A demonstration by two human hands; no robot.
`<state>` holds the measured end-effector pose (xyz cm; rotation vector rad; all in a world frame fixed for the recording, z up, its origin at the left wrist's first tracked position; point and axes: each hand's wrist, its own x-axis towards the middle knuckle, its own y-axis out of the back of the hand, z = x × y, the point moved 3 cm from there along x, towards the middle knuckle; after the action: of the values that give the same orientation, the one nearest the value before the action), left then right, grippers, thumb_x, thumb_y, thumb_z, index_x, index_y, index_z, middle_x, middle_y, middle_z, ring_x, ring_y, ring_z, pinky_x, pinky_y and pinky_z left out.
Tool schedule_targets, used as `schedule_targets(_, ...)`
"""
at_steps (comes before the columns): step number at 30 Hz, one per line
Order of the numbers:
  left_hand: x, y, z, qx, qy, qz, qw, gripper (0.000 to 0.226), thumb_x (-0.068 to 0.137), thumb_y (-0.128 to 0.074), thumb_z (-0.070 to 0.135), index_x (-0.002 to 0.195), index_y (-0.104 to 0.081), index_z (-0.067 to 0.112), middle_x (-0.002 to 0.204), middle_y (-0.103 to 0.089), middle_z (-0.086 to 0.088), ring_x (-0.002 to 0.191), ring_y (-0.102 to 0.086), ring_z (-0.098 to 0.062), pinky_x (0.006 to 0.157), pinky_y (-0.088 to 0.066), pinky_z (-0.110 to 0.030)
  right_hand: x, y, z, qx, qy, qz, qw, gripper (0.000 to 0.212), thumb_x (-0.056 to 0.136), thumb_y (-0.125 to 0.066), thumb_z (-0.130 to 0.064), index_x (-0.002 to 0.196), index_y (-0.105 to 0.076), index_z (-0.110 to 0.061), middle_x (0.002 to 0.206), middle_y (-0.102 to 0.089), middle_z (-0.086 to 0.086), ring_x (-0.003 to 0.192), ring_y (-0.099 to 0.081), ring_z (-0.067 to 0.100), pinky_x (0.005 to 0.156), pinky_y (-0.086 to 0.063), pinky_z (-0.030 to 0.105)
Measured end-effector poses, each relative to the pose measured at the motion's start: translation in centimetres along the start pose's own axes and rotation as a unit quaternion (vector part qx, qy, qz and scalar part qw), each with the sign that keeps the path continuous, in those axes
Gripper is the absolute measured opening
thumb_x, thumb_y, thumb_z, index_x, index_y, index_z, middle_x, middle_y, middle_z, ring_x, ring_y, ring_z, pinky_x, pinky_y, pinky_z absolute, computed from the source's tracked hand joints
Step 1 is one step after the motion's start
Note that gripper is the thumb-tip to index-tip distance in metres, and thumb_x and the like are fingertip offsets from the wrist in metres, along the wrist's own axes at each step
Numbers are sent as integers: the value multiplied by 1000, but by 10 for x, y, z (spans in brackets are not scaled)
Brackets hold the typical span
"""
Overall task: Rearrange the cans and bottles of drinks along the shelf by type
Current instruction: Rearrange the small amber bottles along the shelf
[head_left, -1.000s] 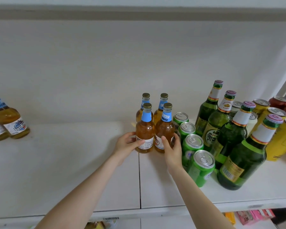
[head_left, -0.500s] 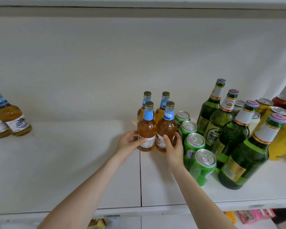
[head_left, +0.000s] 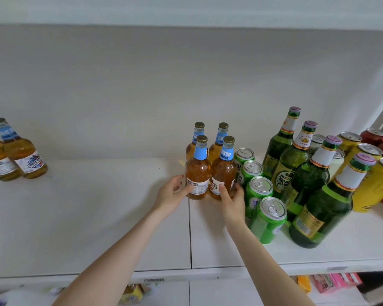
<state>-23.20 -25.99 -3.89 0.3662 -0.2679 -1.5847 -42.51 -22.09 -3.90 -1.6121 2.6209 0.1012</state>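
1. Location: four amber bottles stand upright in a two-by-two block at mid-shelf, just beside a row of green cans. A matching pair stands well apart at the far left. By my reading, the block is due to join it.
2. Left hand: fingers and thumb are curled round the lower body of the front-left bottle.
3. Right hand: the thumb is on the label of the front-right bottle. The fingers wrap its far side, in the tight gap against the cans.
4. Risk: both grips sit low on tall, narrow bottles. A quick lift or swing could tip a neck outward.
5. Risk: the rear two bottles touch or nearly touch the front pair. Drawing the front pair out at an angle could rock them over.
6. Risk: the right knuckles lie against the nearest cans. Pulling out sideways could nudge the row into the green bottles behind.
7. Risk: a seam in the shelf runs beneath the front-left bottle. If the bottle is slid rather than lifted, its base could catch there.
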Motion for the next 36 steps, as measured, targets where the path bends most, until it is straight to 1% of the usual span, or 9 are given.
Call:
schedule_targets(2, -10, 7, 0, 36, -1, 18, 999, 67, 85, -71, 48, 142, -48, 20, 137, -56, -7, 128, -53, -22, 106, -43, -36, -10, 4, -1, -18, 6, -7, 1000, 61, 94, -64, -34, 146, -38, -17, 142, -52, 0, 130, -49, 19, 109, -39, 36)
schedule_targets(5, -27, 25, -8, 145, -30, 32, 988, 62, 88, -70, 39, 142, -47, 19, 139, -54, -6, 130, -49, -19, 105, -39, -29, -26, 8, 2, -75, 16, -25, 997, 66, 92, -66, -35, 147, -34, -18, 142, -52, 2, 129, -50, 21, 109, -41, 42)
schedule_targets(8, -53, 47, -20, 264, -59, 35, 962, 62, 88, -68, 40, 142, -47, 19, 140, -51, -4, 132, -45, -22, 107, -39, -34, -46, 6, 5, -161, 36, -34, 986, 74, 89, -70, -34, 149, -30, -18, 144, -49, 4, 130, -48, 26, 108, -41, 46)
schedule_targets(11, -80, 67, -32, 349, -88, 54, 931, 62, 87, -68, 39, 141, -50, 15, 137, -54, -7, 128, -48, -29, 105, -41, -37, -67, 0, 1, -281, 67, -40, 957, 81, 86, -71, -38, 150, -27, -16, 145, -46, 8, 129, -45, 34, 103, -42, 51)
schedule_targets(15, -107, 99, -51, 424, -95, 65, 898, 63, 83, -70, 42, 137, -53, 15, 131, -58, -10, 122, -52, -33, 105, -42, -40, -95, -9, -7, -415, 112, -47, 902, 79, 88, -66, -39, 151, -25, -14, 148, -41, 8, 132, -38, 34, 103, -38, 46)
schedule_targets(23, -143, 175, -80, 491, -93, 97, 860, 63, 78, -72, 45, 132, -59, 15, 123, -62, -11, 116, -57, -34, 100, -46, -46, -150, -53, -8, -516, 152, -53, 841, 83, 91, -57, -51, 154, -15, -19, 161, -23, 5, 145, -24, 26, 113, -28, 42)
schedule_targets(25, -151, 198, -88, 502, -98, 96, 854, 63, 79, -71, 46, 133, -58, 15, 123, -62, -11, 116, -57, -34, 98, -46, -46, -167, -70, -8, -523, 154, -53, 837, 83, 92, -55, -52, 155, -13, -20, 162, -21, 4, 146, -22, 25, 114, -27, 42)
schedule_targets(30, -169, 259, -108, 520, -92, 82, 845, 66, 86, -61, 51, 143, -47, 20, 139, -53, -9, 130, -47, -30, 109, -36, -44, -208, -115, -7, -530, 145, -58, 834, 82, 93, -53, -55, 155, -10, -22, 163, -17, 3, 148, -18, 26, 117, -24, 45)
schedule_targets(36, -185, 324, -133, 527, -72, 72, 844, 68, 89, -55, 53, 148, -39, 24, 147, -44, -8, 138, -38, -28, 114, -30, -44, -246, -174, -5, -536, 151, -69, 828, 82, 93, -50, -57, 155, -9, -22, 163, -16, 3, 149, -17, 27, 118, -23, 47)
